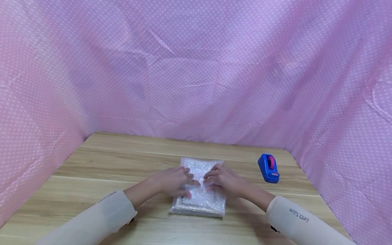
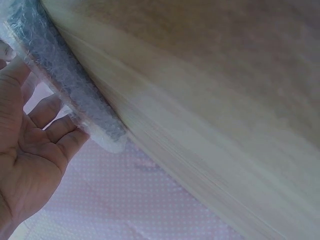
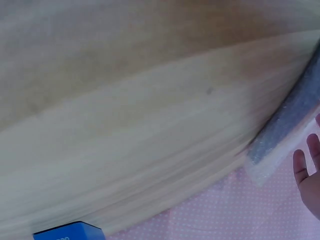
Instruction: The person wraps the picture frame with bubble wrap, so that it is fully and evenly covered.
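Observation:
A flat rectangular item in bubble wrap [image 1: 200, 206] lies on the wooden table in front of me, its contents blurred by the plastic. My left hand [image 1: 174, 182] rests on its left side, fingers spread over the top. From the right, my right hand [image 1: 228, 183] touches the upper face with lightly bent fingers, the two hands' fingertips close together near the middle. In the left wrist view the left fingers [image 2: 60, 127] lie along the edge of the wrapped item [image 2: 75, 75]. The right wrist view catches only part of the right hand [image 3: 311, 187] beside the wrapped item [image 3: 287, 132].
A blue tape dispenser [image 1: 268, 170] with a pink core stands on the table [image 1: 128, 149], to the right of the wrapped item. Pink dotted cloth [image 1: 196, 85] hangs behind the table and along both sides.

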`<move>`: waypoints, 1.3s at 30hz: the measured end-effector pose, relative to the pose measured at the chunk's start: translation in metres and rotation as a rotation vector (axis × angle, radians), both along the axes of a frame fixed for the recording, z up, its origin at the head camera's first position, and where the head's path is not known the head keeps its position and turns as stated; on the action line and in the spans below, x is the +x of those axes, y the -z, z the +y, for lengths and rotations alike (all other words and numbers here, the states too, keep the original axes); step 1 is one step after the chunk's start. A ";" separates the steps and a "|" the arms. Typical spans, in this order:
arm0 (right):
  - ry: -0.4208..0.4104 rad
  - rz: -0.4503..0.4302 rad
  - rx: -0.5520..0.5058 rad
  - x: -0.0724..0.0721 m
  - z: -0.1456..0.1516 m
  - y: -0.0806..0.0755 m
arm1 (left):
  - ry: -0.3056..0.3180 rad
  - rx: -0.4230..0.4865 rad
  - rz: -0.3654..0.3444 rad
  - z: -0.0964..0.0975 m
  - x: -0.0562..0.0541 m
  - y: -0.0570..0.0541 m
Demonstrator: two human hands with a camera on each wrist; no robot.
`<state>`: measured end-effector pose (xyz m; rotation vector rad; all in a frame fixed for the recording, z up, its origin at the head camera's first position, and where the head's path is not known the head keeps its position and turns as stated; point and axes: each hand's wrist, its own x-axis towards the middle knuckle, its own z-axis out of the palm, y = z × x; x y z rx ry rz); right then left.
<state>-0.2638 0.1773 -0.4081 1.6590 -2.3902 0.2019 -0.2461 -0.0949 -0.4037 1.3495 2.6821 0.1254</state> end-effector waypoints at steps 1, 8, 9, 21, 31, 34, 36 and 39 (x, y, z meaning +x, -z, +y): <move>-0.009 0.013 0.004 -0.001 0.001 0.001 | 0.001 -0.004 0.006 0.000 0.000 0.000; 0.026 0.064 0.062 0.001 0.004 0.004 | 0.016 -0.020 0.037 0.001 0.000 -0.001; 0.033 0.071 0.080 0.001 0.004 0.004 | 0.018 -0.024 0.040 0.002 0.000 -0.001; 0.111 -0.017 0.202 0.001 0.003 -0.001 | 0.002 -0.018 0.028 0.000 -0.001 0.000; 0.194 -0.010 0.317 0.004 0.004 0.004 | -0.002 -0.037 0.039 0.000 -0.001 0.002; 0.197 -0.022 0.329 0.003 0.004 0.005 | -0.002 -0.033 0.034 0.001 -0.001 0.002; 0.193 -0.029 0.333 0.002 0.005 0.006 | 0.001 -0.031 0.032 0.001 -0.002 0.002; 0.195 -0.043 0.349 -0.001 0.005 0.005 | 0.006 -0.028 0.028 0.002 -0.002 0.002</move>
